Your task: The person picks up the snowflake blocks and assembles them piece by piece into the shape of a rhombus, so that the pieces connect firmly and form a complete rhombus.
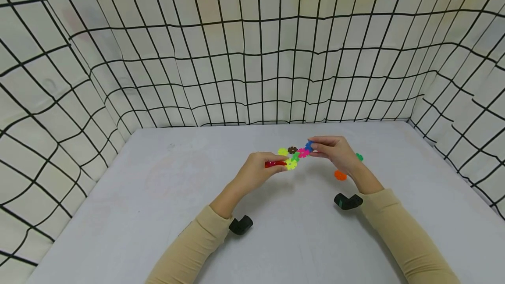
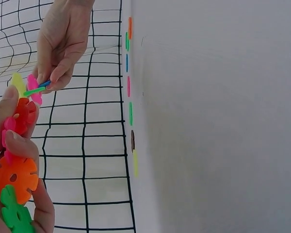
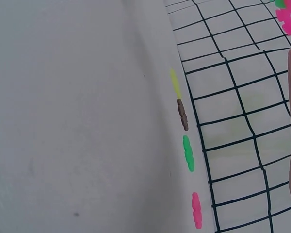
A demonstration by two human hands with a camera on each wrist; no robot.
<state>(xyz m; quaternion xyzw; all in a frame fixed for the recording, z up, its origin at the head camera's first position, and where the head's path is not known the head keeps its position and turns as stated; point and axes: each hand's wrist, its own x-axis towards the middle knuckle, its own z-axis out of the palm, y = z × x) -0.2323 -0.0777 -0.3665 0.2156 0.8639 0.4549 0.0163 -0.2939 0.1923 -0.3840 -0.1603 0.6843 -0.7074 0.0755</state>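
My left hand (image 1: 256, 170) grips a chain of notched plastic snowflake discs above the white table. In the left wrist view, a green disc (image 2: 17, 213), an orange disc (image 2: 24, 170), a pink disc (image 2: 8, 141) and a red disc (image 2: 23, 115) run along that hand. Beyond its fingertips the chain continues with a yellow disc (image 1: 291, 164), a green disc (image 1: 295, 157) and a pink disc (image 1: 303, 152). At the far end, my right hand (image 1: 335, 152) pinches a blue disc (image 1: 309, 146) against the pink one. Its fingers partly hide the blue disc.
Loose discs lie on the table (image 1: 300, 240): yellow (image 1: 282, 151), brown (image 1: 292, 150), orange (image 1: 340, 175), green (image 1: 359, 157) and several others in a row. White walls with a black grid (image 1: 260, 56) enclose the back and sides. Black mounts (image 1: 348, 201) sit at both wrists.
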